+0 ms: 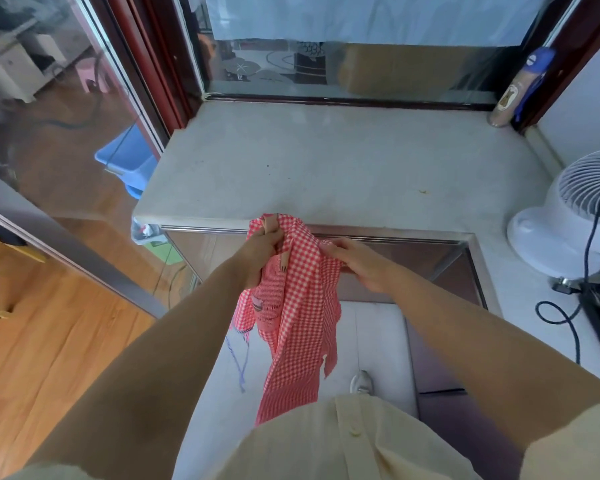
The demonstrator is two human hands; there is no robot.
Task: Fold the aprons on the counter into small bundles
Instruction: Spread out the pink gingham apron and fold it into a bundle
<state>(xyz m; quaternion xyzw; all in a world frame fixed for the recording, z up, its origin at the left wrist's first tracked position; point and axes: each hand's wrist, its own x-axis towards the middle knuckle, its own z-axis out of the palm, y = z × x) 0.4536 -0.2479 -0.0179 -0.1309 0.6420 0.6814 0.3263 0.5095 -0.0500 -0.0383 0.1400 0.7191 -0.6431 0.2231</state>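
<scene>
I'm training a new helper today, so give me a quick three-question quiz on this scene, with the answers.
1. True or false: the red checked apron lies flat on the counter.
2. Which hand grips the apron's bunched top?
3. Fill in: a white ___ stands at the counter's right end.
Key: 1 false, it hangs from the hands in front of the counter. 2 the left hand; the right hand pinches a fold beside it. 3 fan.

Your view: bright, even daylight from the window (361,15) ahead, faint shadows on the counter (326,161), reflections across the glass panel (59,109), wide-angle bending at edges, slight softness.
</scene>
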